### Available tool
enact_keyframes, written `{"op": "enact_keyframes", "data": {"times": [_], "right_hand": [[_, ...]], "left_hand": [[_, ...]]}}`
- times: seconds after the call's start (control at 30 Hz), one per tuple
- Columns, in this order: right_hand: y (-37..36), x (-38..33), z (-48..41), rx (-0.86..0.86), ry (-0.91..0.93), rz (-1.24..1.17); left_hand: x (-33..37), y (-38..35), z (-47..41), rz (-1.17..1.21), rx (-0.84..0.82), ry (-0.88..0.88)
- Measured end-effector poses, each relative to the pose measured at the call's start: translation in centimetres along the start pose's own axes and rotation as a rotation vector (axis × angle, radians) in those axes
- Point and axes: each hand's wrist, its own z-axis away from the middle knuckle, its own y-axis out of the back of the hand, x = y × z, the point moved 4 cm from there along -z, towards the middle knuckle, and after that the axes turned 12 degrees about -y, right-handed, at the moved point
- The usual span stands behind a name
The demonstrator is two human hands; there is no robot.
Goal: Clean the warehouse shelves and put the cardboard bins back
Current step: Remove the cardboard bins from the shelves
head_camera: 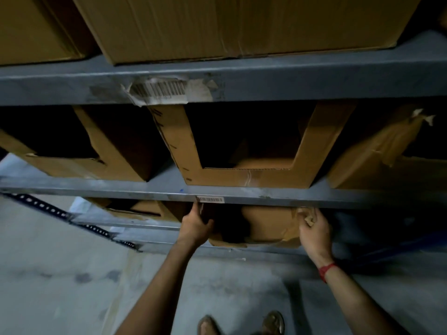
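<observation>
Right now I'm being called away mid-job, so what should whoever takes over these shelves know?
Left hand grips the left wall of the torn cardboard bin on the lowest shelf. Right hand grips its ragged right edge.
Another bin sits to its left. Three cut-front bins stand on the middle shelf, with closed cartons on the shelf above.
Done: the middle row is in place.
Left: seat the held bin squarely. No cloth is in view, and whether the shelves are wiped cannot be told.
</observation>
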Motion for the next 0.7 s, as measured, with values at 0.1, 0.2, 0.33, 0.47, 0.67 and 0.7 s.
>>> {"op": "enact_keyframes", "data": {"times": [0.1, 0.2, 0.33, 0.47, 0.67, 0.7], "right_hand": [[0.7, 1.1, 1.5, 0.016, 0.005, 0.017], [1.5, 2.4, 2.9, -0.010, -0.032, 0.056], [2.4, 3.2, 5.5, -0.050, -0.082, 0.054], [2.4, 3.8, 8.3, 0.002, -0.068, 0.046], [3.4, 3.3, 11.2, -0.237, -0.080, -0.138], [3.8, 2.7, 11.4, -0.334, -0.094, -0.217]], "left_hand": [[-0.1, 0.0, 0.7, -0.046, -0.206, 0.029], [-0.6, 0.2, 0.8, 0.046, -0.420, 0.146], [-0.9, 0.8, -2.6, 0.080, -0.208, 0.104], [-2.0, 0.1, -5.6, -0.172, -0.129, 0.048], [-2.0, 0.5, -5.0, -0.191, -0.163, -0.015], [-2.0, 0.6, -4.8, -0.193, -0.177, -0.029]]}}
